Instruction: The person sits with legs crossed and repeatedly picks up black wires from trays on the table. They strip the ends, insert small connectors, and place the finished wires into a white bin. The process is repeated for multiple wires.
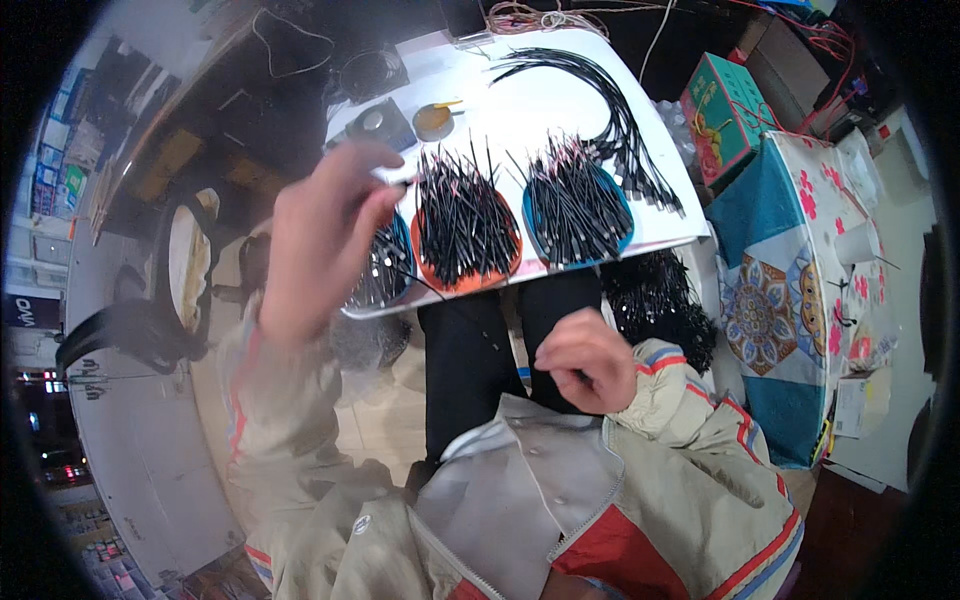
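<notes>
My left hand, blurred by motion, is over the left end of the white table. Its thumb and forefinger point toward a small dark tip beside an orange bowl of black cables; whether they grip it I cannot tell. Under that hand, partly covered, lies a blue bowl of black cables with metal ends. A thin black cable hangs over the table edge below it. In front of my lap my right hand is closed, its fingers curled; what they hold, if anything, does not show. A teal bowl of black cables stands farther right.
On the white table lie a bundle of long black cables, a small round amber container and a grey block. Black cables are heaped below its right edge. A green box and a patterned cloth are to the right.
</notes>
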Demonstrator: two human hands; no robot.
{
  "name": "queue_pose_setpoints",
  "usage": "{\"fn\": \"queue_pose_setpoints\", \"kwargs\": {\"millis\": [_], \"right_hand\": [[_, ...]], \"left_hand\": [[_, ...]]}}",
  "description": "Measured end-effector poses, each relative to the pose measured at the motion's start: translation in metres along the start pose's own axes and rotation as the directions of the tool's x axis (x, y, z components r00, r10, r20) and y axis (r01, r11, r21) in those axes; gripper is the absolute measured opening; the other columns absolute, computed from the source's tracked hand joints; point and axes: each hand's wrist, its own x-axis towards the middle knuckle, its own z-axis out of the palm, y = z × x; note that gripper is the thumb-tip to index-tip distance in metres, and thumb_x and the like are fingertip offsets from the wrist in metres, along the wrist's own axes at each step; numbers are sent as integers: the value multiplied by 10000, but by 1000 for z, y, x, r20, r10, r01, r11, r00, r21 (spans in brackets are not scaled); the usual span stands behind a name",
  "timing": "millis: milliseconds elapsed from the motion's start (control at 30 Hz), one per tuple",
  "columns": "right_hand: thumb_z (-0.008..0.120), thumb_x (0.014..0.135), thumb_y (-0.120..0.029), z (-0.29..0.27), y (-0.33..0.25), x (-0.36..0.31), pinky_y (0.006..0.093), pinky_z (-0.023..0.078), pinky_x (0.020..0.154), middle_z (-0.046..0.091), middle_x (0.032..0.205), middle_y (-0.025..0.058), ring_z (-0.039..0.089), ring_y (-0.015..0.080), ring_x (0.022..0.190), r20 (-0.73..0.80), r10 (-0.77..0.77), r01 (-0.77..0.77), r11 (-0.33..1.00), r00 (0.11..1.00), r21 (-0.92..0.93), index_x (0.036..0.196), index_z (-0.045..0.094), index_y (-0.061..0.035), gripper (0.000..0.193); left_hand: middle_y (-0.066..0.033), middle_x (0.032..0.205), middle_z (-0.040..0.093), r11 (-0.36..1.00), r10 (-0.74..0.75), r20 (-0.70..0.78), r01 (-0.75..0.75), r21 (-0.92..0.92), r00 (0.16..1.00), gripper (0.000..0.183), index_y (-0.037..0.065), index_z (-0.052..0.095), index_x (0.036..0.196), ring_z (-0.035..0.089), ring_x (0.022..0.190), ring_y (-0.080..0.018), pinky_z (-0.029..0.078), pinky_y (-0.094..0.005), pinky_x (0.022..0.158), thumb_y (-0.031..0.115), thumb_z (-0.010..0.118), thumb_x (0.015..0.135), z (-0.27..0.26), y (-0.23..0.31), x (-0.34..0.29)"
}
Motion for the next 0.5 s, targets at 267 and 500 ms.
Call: {"fn": "queue_pose_setpoints", "kwargs": {"millis": [267, 500], "right_hand": [[697, 716, -84, 21, 73, -57, 324, 488, 548, 581, 703, 36, 589, 192, 628, 293, 64, -16, 987, 954, -163, 922, 676, -75, 208], [717, 732, -71, 17, 87, -56, 325, 485, 494, 619, 716, 63, 601, 201, 621, 304, 119, -102, 992, 945, -71, 990, 664, -46, 264]], "left_hand": [[-188, 788, 652, 935, 66, 190, -127, 332, 980, 94, -35, 626, 922, 663, 704, -282, 497, -342, 643, 21, 643, 848, 60, -138, 120], [-210, 837, 658, 869, 30, 322, -184, 460, 946, 108, -23, 634, 891, 636, 779, -380, 493, -412, 700, 72, 642, 839, 84, -187, 149]]}}
